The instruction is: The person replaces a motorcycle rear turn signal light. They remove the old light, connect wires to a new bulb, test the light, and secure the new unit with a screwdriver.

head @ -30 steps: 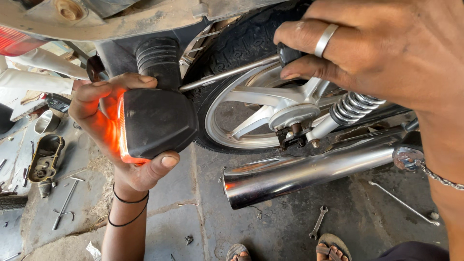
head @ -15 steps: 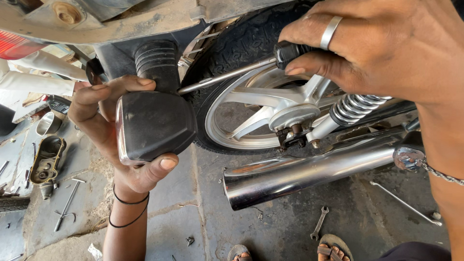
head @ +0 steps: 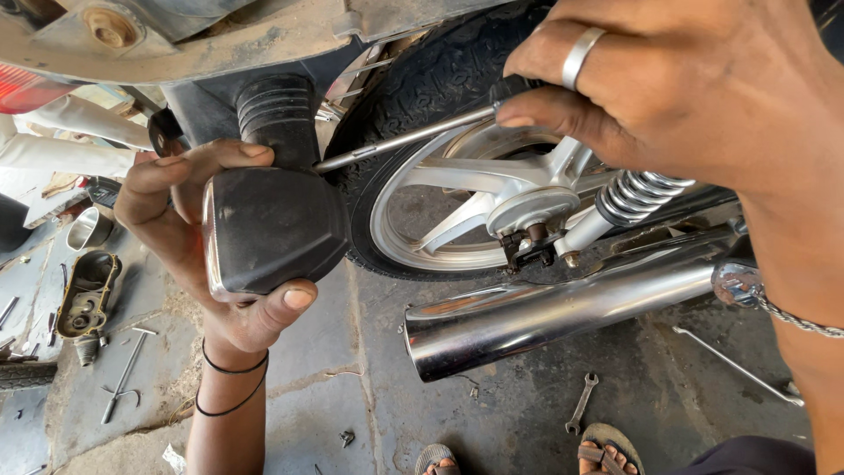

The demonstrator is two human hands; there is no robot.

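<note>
L hand turned indicator lamp: orange lens now faces away, black back showing.

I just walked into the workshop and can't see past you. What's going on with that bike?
A person is working at the rear of a motorcycle. Their left hand grips a black indicator lamp housing on its ribbed rubber stalk. Their right hand, wearing a ring, holds a long screwdriver whose tip reaches the housing's back. Behind are the rear wheel and chrome exhaust. A small spanner lies on the floor.
</note>
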